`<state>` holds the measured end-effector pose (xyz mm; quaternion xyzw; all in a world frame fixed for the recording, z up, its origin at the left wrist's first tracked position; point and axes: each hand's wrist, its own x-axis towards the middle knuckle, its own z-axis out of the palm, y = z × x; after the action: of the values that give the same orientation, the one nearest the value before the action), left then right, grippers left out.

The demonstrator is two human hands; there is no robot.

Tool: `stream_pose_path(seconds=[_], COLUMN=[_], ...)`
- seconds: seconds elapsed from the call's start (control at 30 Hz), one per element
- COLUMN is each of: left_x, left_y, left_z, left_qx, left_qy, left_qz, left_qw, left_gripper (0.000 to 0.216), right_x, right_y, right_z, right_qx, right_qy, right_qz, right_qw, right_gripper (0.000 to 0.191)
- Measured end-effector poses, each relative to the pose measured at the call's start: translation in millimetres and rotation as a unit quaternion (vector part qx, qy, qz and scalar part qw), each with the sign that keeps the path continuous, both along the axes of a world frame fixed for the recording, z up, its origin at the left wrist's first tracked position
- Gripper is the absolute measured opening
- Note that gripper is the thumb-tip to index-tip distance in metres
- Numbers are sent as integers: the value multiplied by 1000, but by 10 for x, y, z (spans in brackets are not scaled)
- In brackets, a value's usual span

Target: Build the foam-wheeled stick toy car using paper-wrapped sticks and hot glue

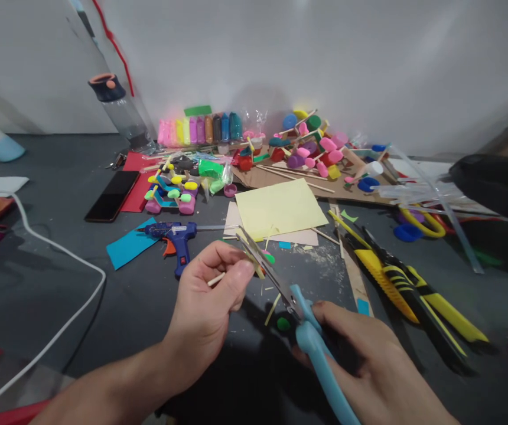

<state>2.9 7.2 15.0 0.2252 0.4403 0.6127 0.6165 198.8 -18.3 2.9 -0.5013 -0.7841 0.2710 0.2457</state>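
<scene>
My left hand [205, 301] is closed in a pinch on a narrow yellow paper strip [259, 270], with a thin wooden stick [215, 280] showing between its fingers. My right hand [378, 360] grips scissors [318, 351] with light blue handles. The metal blades point up and left, close to the left fingertips and the strip; whether they touch the paper I cannot tell. Behind the hands lies a pale yellow paper sheet [280, 206]. Below the blades, a yellow paper scrap [273, 309] and a green round piece [283, 323] rest on the dark table.
A blue glue gun [178, 239] lies left of centre, near a phone [112, 196]. Yellow-black cutters [413, 289] are at right. Small wheeled clay models [172, 192] and colourful clay packs [201, 130] stand behind. A white cable [68, 251] curves along the left, below a bottle [123, 115].
</scene>
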Motion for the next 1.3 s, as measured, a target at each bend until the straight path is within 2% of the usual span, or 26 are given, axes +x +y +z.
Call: stream_pose_path(seconds=[0.2, 0.53, 0.77, 1.07, 1.17, 1.23, 1.3], left_x=[11, 8, 9, 9, 6, 2, -4], left_y=[-10, -16, -26, -41, -41, -39, -39], left_z=[-6, -3, -20, -6, -11, -15, -17], left_qx=[-12, -7, 0, -6, -9, -12, -19], left_qy=[8, -2, 15, 26, 37, 52, 69], left_qz=[-16, -26, -37, -40, -40, -49, -70], left_qw=[1000, 1000, 999, 999, 998, 997, 995], left_gripper=[30, 36, 33, 29, 27, 25, 22], right_x=[9, 21, 28, 31, 76, 136, 209], right_y=[-12, 18, 21, 82, 124, 165, 209], right_z=[14, -38, -12, 4, 8, -16, -63], right_qx=[14, -7, -9, -62, -28, 36, 111], right_qy=[13, 6, 8, 73, 46, -18, -106], right_qz=[6, 20, 20, -8, -43, -81, -123], right_qw=[1000, 1000, 1000, 995, 998, 996, 980], right_gripper=[37, 25, 33, 22, 24, 26, 31])
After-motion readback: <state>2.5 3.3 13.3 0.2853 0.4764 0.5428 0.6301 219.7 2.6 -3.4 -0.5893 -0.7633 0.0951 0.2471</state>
